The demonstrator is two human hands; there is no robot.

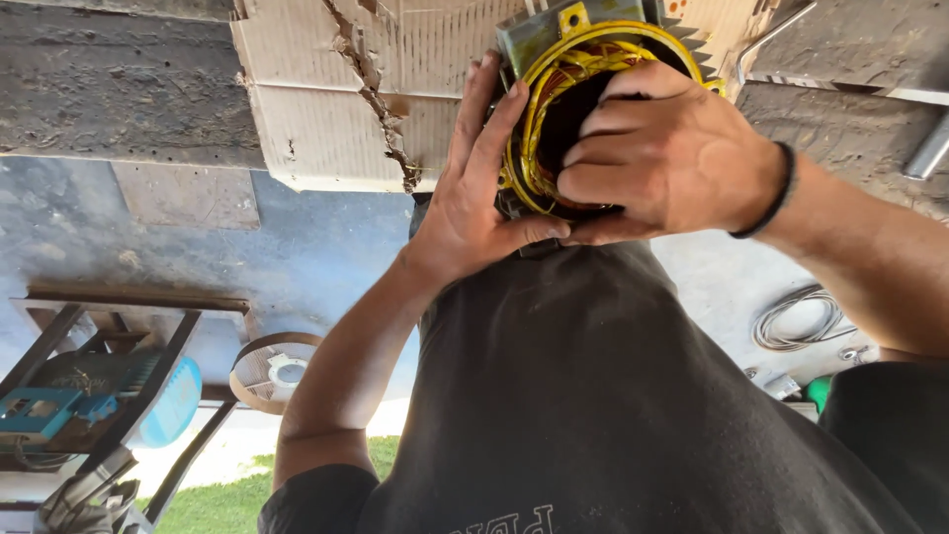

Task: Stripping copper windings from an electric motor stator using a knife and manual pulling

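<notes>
A single head-worn camera gives the only view, so no second view shares any of the scene. It sits very close to the two hands and the motor stator [583, 109] they hold. The picture reads upside down, with the grass [227, 504] at the bottom edge.

The top edge of the picture cut off the upper part of the motor stator [554, 59], and the right hand [662, 158] covered much of its bore and copper windings, with the fingers [593, 148] curled inside so that their tips were hidden. The left hand [474, 188] concealed the stator's left flank, and the dark shirt [593, 396] hid whatever lay beneath it. The coiled cable [796, 318] was too small to identify further, and the blue object [59, 410] on the rack was partly masked by the frame bars.
</notes>
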